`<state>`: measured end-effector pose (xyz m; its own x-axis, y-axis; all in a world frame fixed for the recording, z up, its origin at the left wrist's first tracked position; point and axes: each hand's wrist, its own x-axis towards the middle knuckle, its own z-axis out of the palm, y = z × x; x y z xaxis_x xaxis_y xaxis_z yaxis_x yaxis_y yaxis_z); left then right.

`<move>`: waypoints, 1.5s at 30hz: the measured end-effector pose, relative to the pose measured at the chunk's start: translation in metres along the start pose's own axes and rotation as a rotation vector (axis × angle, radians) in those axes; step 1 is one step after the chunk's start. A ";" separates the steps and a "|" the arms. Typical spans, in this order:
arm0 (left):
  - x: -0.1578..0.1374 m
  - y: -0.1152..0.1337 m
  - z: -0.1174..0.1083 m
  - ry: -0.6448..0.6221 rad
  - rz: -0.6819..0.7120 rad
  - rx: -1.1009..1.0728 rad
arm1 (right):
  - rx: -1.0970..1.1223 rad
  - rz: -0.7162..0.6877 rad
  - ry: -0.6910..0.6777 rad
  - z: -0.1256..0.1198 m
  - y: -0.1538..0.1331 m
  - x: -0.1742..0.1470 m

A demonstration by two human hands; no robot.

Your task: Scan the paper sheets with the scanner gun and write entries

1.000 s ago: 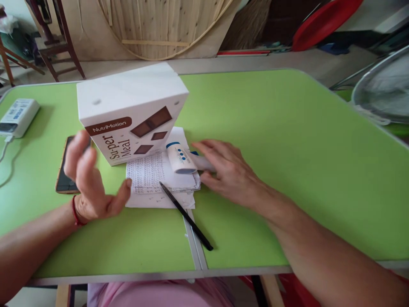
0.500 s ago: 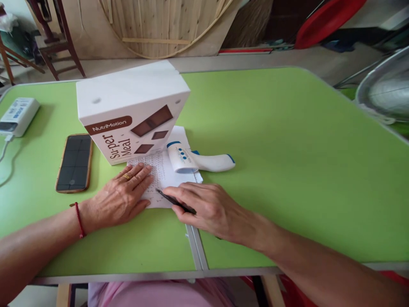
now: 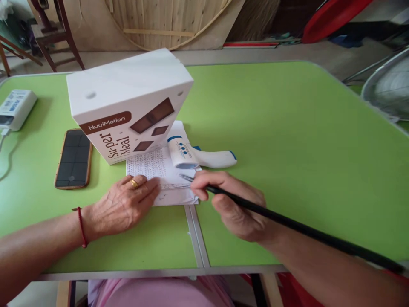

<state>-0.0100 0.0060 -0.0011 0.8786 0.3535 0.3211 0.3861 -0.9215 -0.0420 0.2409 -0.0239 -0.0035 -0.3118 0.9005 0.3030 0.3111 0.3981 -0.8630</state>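
Green tabletop [image 3: 303,149] beneath handwritten papers [image 3: 172,171], dark wooden chair [image 3: 67,32] beyond.

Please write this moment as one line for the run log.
left hand: touching paper | right hand: holding pen, tip over paper | thermometer: partly on paper | box: upright

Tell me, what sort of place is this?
Probably a room in someone's home. Beyond the green table stand a dark wooden chair, a round wooden panel much like a tabletop, and what looks like a straw broom.
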 end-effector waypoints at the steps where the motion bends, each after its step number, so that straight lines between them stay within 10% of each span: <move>1: 0.001 0.000 -0.001 -0.001 0.040 0.004 | -0.026 -0.019 -0.003 0.002 0.000 0.002; 45: 0.003 -0.001 -0.002 -0.061 0.083 0.009 | -0.356 -0.025 0.127 0.029 0.013 0.016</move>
<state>-0.0083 0.0072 0.0021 0.9228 0.2856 0.2585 0.3138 -0.9466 -0.0746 0.2136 -0.0092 -0.0211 -0.2167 0.8954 0.3889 0.6046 0.4359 -0.6666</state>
